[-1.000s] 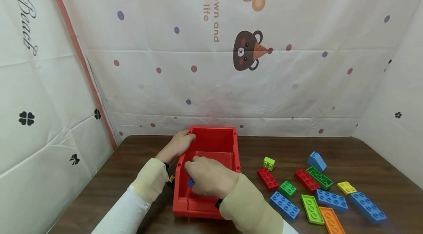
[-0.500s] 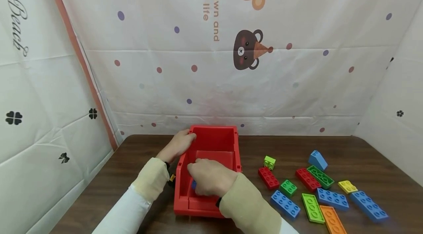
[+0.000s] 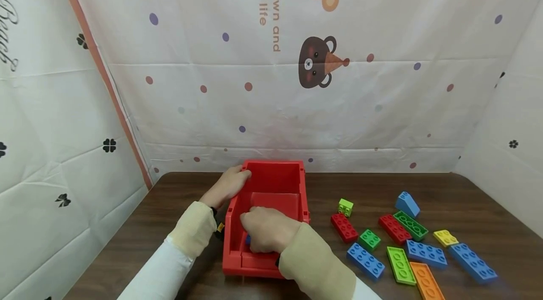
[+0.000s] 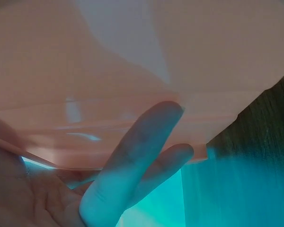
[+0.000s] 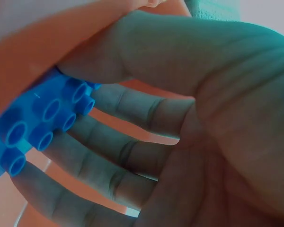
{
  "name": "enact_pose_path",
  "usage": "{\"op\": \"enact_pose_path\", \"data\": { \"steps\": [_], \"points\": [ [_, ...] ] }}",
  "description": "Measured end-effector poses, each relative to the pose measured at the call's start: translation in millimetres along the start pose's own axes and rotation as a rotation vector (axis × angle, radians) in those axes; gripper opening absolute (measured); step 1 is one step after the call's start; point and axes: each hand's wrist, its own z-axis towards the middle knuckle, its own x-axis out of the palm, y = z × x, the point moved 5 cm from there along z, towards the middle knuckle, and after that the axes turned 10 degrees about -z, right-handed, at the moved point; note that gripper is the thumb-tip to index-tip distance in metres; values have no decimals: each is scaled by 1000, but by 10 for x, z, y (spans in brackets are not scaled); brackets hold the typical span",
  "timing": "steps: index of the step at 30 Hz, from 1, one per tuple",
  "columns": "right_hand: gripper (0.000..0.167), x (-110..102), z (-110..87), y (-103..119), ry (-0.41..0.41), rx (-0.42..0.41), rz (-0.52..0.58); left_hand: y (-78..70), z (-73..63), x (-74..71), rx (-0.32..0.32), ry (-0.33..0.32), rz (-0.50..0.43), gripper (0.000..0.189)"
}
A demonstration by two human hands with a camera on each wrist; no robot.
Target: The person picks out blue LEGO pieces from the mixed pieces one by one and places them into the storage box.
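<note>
Two hands [image 3: 226, 188] hold a red bin [image 3: 275, 177] and, inside it, a blue brick [image 5: 35, 106].

Leaving far end of red bin [image 3: 275, 179] open overhead; blocking near end with right hand [image 3: 269, 230], left side with left hand [image 3: 227, 186].

Looks like a play spot, closed in by white sheets [image 3: 203, 118] with bears [image 3: 312, 62] and dots [image 3: 153, 19], with toy bricks [image 3: 394, 230] on a brown counter [image 3: 360, 184]; hard to name the room.
</note>
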Motion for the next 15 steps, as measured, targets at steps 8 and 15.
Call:
{"op": "enact_pose_path", "data": {
  "steps": [8, 15],
  "points": [
    [41, 22, 2, -8, 12, 2, 6, 0, 7, -8, 1, -3, 3, 37],
    [42, 55, 10, -15, 30, 3, 17, 1, 1, -2, 12, -5, -10, 38]
  ]
}}
